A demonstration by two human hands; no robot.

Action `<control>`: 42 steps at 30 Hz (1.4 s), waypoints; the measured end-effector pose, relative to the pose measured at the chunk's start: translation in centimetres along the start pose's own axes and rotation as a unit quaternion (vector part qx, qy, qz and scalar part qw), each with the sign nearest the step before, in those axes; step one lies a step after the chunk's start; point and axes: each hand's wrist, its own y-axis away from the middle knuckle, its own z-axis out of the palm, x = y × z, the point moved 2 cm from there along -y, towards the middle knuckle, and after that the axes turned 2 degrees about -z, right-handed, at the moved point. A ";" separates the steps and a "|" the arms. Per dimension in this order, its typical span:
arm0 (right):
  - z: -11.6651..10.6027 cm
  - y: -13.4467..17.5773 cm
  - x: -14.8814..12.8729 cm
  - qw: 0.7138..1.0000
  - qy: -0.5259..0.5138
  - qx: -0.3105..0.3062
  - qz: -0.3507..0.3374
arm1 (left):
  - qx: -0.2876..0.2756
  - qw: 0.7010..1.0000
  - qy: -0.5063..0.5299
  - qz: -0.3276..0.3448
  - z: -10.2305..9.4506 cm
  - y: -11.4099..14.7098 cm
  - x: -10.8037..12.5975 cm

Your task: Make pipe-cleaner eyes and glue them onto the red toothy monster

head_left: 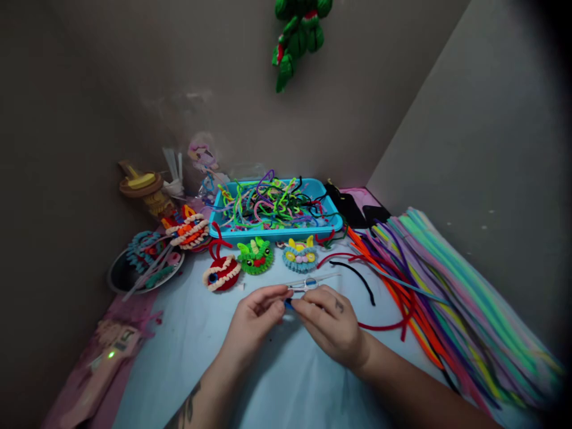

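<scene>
l. hand point(257, 319) and r. hand point(329, 325), above the pale-blue-covered worktop point(192, 351), approx. ctr., fingertips close together. a small blue piece point(288, 304) sits between them, mostly hidden by the fingers; the r. hand grasps it betw. thumb and fingertips. the l. hand has its thumb and fingers drawn in at the same spot; whether it also grips the piece cannot be told. just beyond the fingertips lie silver scissors point(308, 284), partly covered.

behind, l. to r.: a red ball w/ cream trim point(227, 275), a green head w/ horn point(256, 257) and a lt.-blue and yellow face point(299, 256), all of fuzzy stems. farther back, a blue tray point(286, 233) holds a tangle of multicol. stems point(268, 205).

r. side: a black stem point(360, 280) and red stems point(382, 326) lie loose near a large bundle of stems point(473, 298), various cols., set diagonally. l. side: a bowl point(121, 275) w/ fuzzy pieces, an orange and cream piece point(190, 231) beside it, and, nearer the viewer, a pale device w/ lit green lamp point(109, 360).
</scene>
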 end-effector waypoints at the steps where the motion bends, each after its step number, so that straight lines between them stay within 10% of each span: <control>1: -0.1 0.0 0.0 1.000 0.014 -0.001 -0.017 | -0.015 1.000 0.019 -0.004 0.0 0.0 -0.1; 6: 0.2 0.4 -0.1 0.999 0.023 0.003 -0.023 | -0.022 0.999 0.026 0.016 0.2 0.2 0.2; 14: 0.4 0.1 0.0 0.973 -0.127 0.039 0.187 | 0.017 0.990 -0.101 0.102 0.0 0.7 1.1; 24: 1.0 0.3 -0.1 0.975 -0.155 0.016 0.161 | 0.008 0.986 -0.134 0.095 0.4 0.3 0.7; 27: 1.4 0.1 0.8 0.908 -0.261 0.027 0.327 | 0.027 0.984 -0.162 0.068 0.5 0.1 0.7; 33: 2.9 0.3 1.7 0.655 -0.504 -0.015 0.562 | 0.058 0.969 -0.237 0.048 0.4 -0.2 0.6; 42: 2.7 0.1 1.3 0.638 -0.503 -0.067 0.579 | 0.050 0.970 -0.237 0.027 0.3 -0.4 0.5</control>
